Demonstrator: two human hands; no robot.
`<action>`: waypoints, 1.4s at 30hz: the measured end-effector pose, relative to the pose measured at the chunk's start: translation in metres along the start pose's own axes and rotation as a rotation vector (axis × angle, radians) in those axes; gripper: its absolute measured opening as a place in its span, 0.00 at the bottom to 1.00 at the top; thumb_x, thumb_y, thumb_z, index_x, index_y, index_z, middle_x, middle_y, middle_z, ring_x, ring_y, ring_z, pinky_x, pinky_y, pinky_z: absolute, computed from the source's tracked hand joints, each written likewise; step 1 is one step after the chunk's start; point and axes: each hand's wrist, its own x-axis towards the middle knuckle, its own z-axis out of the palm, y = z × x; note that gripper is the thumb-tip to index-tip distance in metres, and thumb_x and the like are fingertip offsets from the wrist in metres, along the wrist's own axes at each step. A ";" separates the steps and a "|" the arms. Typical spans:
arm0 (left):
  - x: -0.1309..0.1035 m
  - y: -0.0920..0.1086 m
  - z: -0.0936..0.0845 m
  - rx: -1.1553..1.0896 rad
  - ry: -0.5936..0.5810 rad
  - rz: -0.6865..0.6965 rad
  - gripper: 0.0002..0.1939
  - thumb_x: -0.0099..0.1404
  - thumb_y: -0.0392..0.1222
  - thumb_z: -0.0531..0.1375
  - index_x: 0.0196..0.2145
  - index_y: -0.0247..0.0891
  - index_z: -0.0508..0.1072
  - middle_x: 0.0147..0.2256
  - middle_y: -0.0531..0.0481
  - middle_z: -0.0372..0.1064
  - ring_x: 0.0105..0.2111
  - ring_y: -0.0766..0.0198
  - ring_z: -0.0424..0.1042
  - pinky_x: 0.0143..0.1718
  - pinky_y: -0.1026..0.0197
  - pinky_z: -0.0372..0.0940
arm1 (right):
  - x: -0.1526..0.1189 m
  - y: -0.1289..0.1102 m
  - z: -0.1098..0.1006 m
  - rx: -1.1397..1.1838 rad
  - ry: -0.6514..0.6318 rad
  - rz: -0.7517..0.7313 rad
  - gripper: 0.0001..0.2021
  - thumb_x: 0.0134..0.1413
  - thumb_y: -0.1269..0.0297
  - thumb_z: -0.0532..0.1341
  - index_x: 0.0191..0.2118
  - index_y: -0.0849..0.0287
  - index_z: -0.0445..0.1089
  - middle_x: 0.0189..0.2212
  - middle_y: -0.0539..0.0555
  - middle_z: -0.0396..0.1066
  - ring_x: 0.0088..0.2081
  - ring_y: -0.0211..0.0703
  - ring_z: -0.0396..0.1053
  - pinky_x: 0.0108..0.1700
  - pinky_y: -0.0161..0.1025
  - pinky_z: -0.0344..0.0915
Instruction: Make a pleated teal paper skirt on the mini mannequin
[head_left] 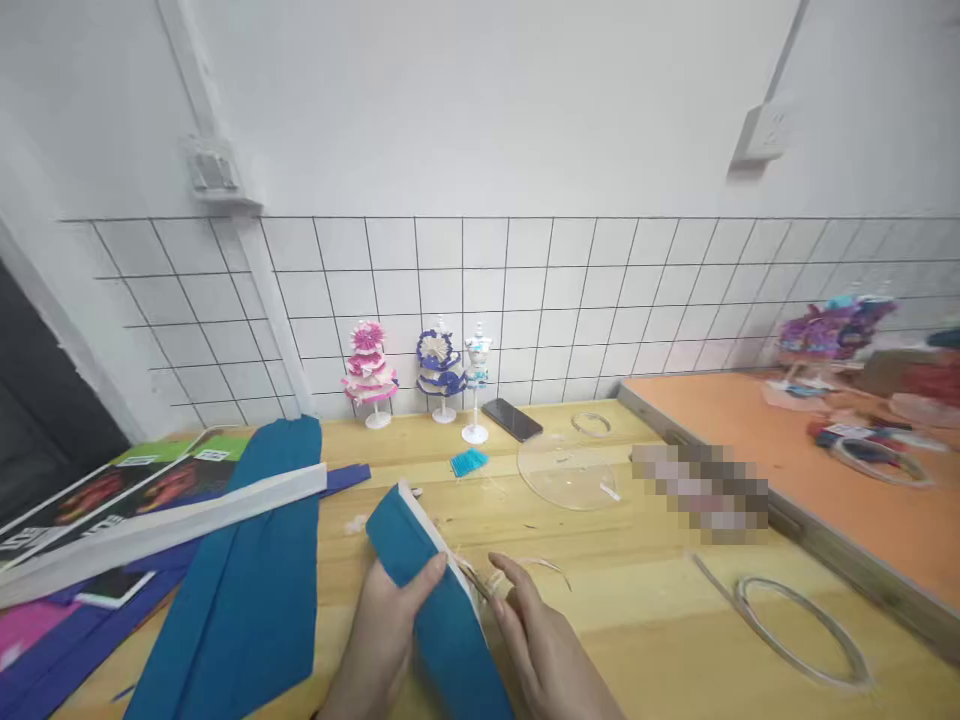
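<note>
My left hand (382, 620) is closed around a folded strip of teal crepe paper (457, 630), thumb on top. The strip lies slanted, with a white layer along its right edge. My right hand (536, 640) is at that edge, its fingers closed on scissors (474, 580), whose thin dark blades are partly hidden. Pale thin trimmings (544, 565) lie on the table behind my right fingers. A larger teal sheet (255, 590) lies to the left of my left hand.
A white paper strip (225, 510) crosses the sheets at left. Small decorated stands (375, 390) line the wall. Near them are a phone (512, 419), a cut teal piece (469, 462) and a clear disc (566, 475). Coiled tubing (802, 630) lies right, beside an orange table (750, 430).
</note>
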 end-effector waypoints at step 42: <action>0.009 0.009 -0.014 -0.151 0.007 -0.222 0.12 0.51 0.29 0.62 0.36 0.33 0.72 0.30 0.44 0.77 0.29 0.55 0.76 0.31 0.55 0.71 | 0.029 0.015 -0.062 0.841 -0.492 0.654 0.20 0.50 0.54 0.59 0.48 0.57 0.64 0.17 0.47 0.64 0.09 0.27 0.53 0.08 0.24 0.35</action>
